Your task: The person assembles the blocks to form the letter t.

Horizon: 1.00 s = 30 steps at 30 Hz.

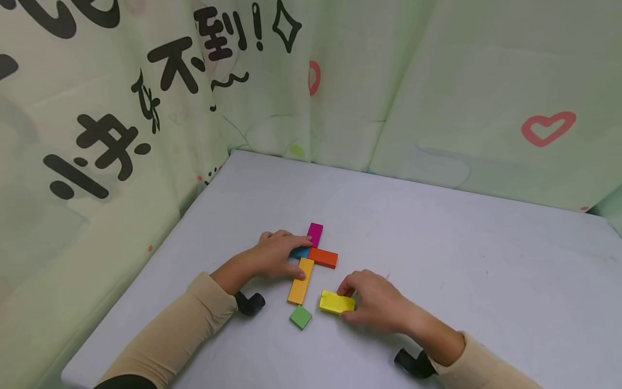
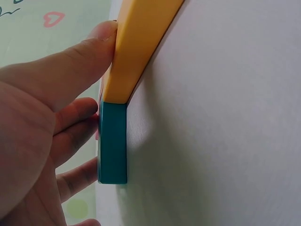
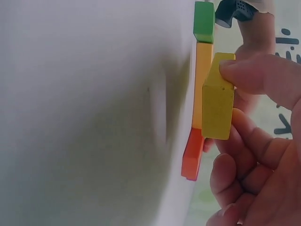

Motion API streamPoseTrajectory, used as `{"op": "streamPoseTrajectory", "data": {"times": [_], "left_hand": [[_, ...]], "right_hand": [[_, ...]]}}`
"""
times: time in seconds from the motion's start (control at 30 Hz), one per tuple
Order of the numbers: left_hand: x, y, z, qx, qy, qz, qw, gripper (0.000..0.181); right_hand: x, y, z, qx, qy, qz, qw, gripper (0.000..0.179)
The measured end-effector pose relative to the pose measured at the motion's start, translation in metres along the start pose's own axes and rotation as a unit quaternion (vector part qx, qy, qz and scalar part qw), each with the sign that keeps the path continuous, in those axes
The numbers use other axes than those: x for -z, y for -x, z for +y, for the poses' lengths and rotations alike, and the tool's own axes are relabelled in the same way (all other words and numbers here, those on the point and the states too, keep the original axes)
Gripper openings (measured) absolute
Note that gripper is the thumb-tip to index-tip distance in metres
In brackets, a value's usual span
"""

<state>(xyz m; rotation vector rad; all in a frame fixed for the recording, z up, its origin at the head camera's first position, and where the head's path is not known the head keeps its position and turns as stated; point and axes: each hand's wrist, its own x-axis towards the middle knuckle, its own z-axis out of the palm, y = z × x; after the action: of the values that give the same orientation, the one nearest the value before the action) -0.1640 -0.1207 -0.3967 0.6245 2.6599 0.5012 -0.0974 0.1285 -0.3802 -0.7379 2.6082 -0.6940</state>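
Observation:
My right hand (image 1: 378, 303) pinches a yellow block (image 1: 332, 302) between thumb and fingers; in the right wrist view this block (image 3: 217, 110) looks raised off the table. My left hand (image 1: 276, 255) rests over a flat arrangement of blocks, its thumb on a long amber block (image 1: 298, 290) and its fingers reaching over a blue block (image 1: 301, 252) to a magenta block (image 1: 316, 232). The blue block is partly hidden by that hand. An orange-red block (image 1: 324, 257) lies beside the blue one. Below the amber block's near end sits a green block (image 1: 301, 317), turned cornerwise.
The white table (image 1: 466, 270) carries the blocks. A pale curtain (image 1: 437, 92) with black writing and red hearts hangs along its left and far edges. Black wrist-camera mounts (image 1: 251, 304) stick out below both wrists.

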Motion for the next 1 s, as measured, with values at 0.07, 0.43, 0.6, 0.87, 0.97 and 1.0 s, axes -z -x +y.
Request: {"op": "streamPoseTrajectory", "data": {"times": [0.07,0.43,0.6,0.87,0.97,1.0], "left_hand": [[0.0,0.0,0.0,0.001,-0.001,0.0,1.0,0.074],[-0.002,-0.003,-0.002,0.006,-0.008,-0.001,1.0,0.076],[-0.002,-0.003,-0.002,0.005,-0.011,-0.003,0.9999,0.076],[-0.002,-0.003,-0.001,0.01,-0.011,-0.003,0.9999,0.077],[-0.002,-0.003,0.0,0.011,-0.011,-0.003,0.9999,0.077],[-0.002,-0.003,0.0,0.01,-0.011,-0.003,0.9999,0.077]], "right_hand": [[-0.002,0.001,-0.002,-0.002,-0.001,-0.004,1.0,0.028],[-0.009,0.004,-0.003,0.0,-0.012,-0.018,0.9998,0.027],[-0.011,0.005,-0.005,0.001,-0.028,-0.028,0.9992,0.028],[-0.013,0.007,-0.005,0.006,-0.044,-0.043,0.9981,0.029],[-0.014,0.008,-0.005,0.008,-0.045,-0.049,0.9978,0.028],[-0.014,0.008,-0.005,0.007,-0.045,-0.05,0.9977,0.028]]}}
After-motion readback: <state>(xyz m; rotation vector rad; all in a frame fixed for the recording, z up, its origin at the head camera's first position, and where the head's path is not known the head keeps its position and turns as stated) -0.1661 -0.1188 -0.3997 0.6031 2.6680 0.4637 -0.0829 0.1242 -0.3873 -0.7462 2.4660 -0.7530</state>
